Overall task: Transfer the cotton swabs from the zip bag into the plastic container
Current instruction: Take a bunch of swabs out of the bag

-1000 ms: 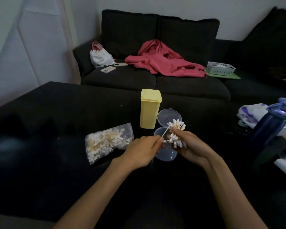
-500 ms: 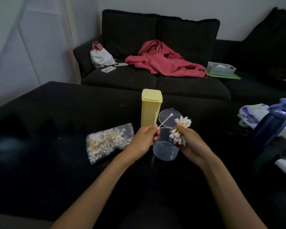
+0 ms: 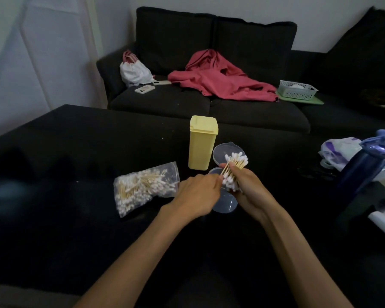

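- Fingers of the right hand (image 3: 247, 190) are curled around a bundle of cotton swabs (image 3: 233, 172), near the centre of the frame.
- Left hand (image 3: 198, 194) has its fingers bent, the tips pinching one swab of the bundle.
- Under both hands stands the clear plastic container (image 3: 225, 203), partly hidden; its lid (image 3: 228, 150) lies just above.
- Zip bag (image 3: 142, 187) with many swabs lies left of the hands on the black table (image 3: 53, 218).
- Yellow box (image 3: 202, 142) stands upright beside the lid.
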`<state>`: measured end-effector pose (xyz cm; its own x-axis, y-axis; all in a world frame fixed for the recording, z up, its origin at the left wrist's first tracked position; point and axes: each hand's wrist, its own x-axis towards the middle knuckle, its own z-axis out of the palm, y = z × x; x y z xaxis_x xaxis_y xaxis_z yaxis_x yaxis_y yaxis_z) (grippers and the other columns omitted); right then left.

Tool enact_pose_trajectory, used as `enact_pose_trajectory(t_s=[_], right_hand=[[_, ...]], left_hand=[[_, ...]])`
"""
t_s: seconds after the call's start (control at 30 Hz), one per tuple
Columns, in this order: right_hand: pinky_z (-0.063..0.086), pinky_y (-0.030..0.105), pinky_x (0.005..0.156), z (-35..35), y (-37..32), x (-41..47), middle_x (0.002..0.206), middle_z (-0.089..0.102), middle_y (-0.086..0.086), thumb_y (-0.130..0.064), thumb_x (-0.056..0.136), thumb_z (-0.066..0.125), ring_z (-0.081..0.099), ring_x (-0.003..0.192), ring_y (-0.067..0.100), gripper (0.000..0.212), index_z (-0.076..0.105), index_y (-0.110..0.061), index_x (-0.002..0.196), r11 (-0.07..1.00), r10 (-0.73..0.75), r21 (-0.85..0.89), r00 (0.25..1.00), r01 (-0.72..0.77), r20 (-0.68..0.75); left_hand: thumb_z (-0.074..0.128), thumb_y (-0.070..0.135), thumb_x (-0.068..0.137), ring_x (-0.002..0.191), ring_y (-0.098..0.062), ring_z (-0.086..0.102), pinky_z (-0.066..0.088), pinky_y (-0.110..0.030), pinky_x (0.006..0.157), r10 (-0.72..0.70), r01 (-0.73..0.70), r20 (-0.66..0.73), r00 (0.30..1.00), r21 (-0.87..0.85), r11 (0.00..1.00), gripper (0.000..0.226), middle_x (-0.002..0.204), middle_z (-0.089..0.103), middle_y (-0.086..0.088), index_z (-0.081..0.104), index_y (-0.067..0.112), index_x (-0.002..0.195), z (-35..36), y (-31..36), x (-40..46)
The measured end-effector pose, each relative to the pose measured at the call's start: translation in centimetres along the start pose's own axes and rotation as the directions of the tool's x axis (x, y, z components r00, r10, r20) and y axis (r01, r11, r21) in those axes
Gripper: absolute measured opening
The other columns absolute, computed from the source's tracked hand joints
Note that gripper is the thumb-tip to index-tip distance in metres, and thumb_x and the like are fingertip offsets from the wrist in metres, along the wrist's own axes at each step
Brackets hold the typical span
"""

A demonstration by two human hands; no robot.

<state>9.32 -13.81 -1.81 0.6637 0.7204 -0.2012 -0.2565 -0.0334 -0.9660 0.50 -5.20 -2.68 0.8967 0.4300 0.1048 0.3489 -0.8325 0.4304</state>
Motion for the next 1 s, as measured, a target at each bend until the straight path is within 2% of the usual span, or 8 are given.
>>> enact_pose_trajectory(t_s=[0.17,0.3,0.37,0.47,0.53,0.67,0.83,1.0], right_hand=[[0.050,0.026,0.078,-0.2,-0.2,0.1,0.085,0.063,0.010,-0.024,0.101,0.037,0.061,0.078,0.015,0.028,0.058,-0.006,0.102,1.000,-0.011,0.014,1.000,0.011,-0.011],[0.048,0.033,0.082,-0.6,-0.4,-0.1,0.081,0.060,0.013,-0.024,0.101,0.037,0.058,0.077,0.020,0.028,0.055,-0.006,0.089,1.000,-0.009,0.014,1.000,0.009,0.008],[0.048,0.029,0.073,-1.0,-0.7,0.0,0.080,0.058,0.011,-0.024,0.101,0.037,0.056,0.074,0.019,0.030,0.054,-0.006,0.084,0.998,-0.031,0.050,0.999,0.033,-0.041],[0.058,0.025,0.066,-2.0,-1.2,0.0,0.080,0.063,0.007,-0.021,0.101,0.039,0.065,0.073,0.015,0.023,0.053,-0.005,0.093,0.973,-0.008,0.228,0.993,0.035,-0.117],[0.060,0.029,0.067,-2.4,-1.3,0.0,0.077,0.066,0.007,-0.021,0.101,0.040,0.070,0.069,0.015,0.022,0.053,-0.004,0.097,0.953,0.003,0.302,0.994,0.029,-0.105],[0.059,0.026,0.061,-2.5,-1.1,-0.2,0.067,0.061,0.002,-0.023,0.100,0.041,0.065,0.059,0.010,0.022,0.054,-0.006,0.093,0.984,-0.013,0.177,0.998,0.022,-0.053],[0.054,0.025,0.062,-3.6,-1.6,-0.8,0.068,0.055,0.001,-0.024,0.100,0.040,0.054,0.060,0.010,0.022,0.054,-0.010,0.089,0.997,-0.052,0.054,0.999,0.051,0.008],[0.050,0.028,0.063,-5.8,-2.9,-2.1,0.070,0.055,0.002,-0.027,0.098,0.044,0.054,0.058,0.009,0.020,0.056,-0.012,0.092,0.970,-0.007,-0.242,0.998,0.024,0.070]], left_hand=[[0.026,0.038,0.103,0.080,-0.019,0.052,0.039,-0.036,0.079,0.039,0.020,0.172,0.984,-0.327,0.945,0.041,0.081,0.055,0.000,0.045,0.027,0.069,-0.3,-0.5,0.9],[0.032,0.034,0.102,0.053,0.003,0.046,0.036,-0.013,0.055,0.068,0.128,0.276,0.959,-0.632,0.764,0.040,0.058,0.051,0.012,0.058,0.019,0.075,-0.7,-0.6,1.0],[0.025,0.042,0.102,0.055,0.000,0.045,0.033,-0.016,0.051,-0.013,0.209,0.318,0.948,-0.594,0.777,0.049,0.062,0.053,0.011,0.065,0.020,0.087,-1.6,-1.0,1.1],[0.026,0.032,0.104,0.066,-0.008,0.047,0.037,-0.023,0.056,-0.236,0.290,0.168,0.957,-0.561,0.776,0.043,0.076,0.052,0.003,0.064,0.014,0.110,-1.8,-2.7,1.9],[0.042,0.016,0.099,0.085,-0.014,0.056,0.049,-0.032,0.075,-0.265,0.273,0.084,0.961,-0.462,0.844,0.028,0.097,0.057,-0.002,0.053,0.011,0.125,-1.3,-3.3,2.1],[0.080,0.013,0.072,0.125,-0.025,0.045,0.042,-0.040,0.103,-0.192,0.269,0.232,0.954,-0.374,0.888,0.088,0.143,0.036,-0.008,0.028,0.012,0.143,1.4,-3.2,2.7],[0.090,0.052,0.037,0.113,-0.012,0.058,0.049,-0.044,0.097,-0.104,0.164,0.137,0.985,-0.565,0.809,0.097,0.122,0.060,0.008,0.051,0.029,0.123,4.3,-2.6,4.1],[0.089,0.047,0.044,0.117,-0.010,0.051,0.047,-0.040,0.097,-0.035,0.047,0.034,0.999,-0.479,0.877,0.099,0.129,0.053,0.012,0.043,0.031,0.130,3.6,-2.0,2.7]])
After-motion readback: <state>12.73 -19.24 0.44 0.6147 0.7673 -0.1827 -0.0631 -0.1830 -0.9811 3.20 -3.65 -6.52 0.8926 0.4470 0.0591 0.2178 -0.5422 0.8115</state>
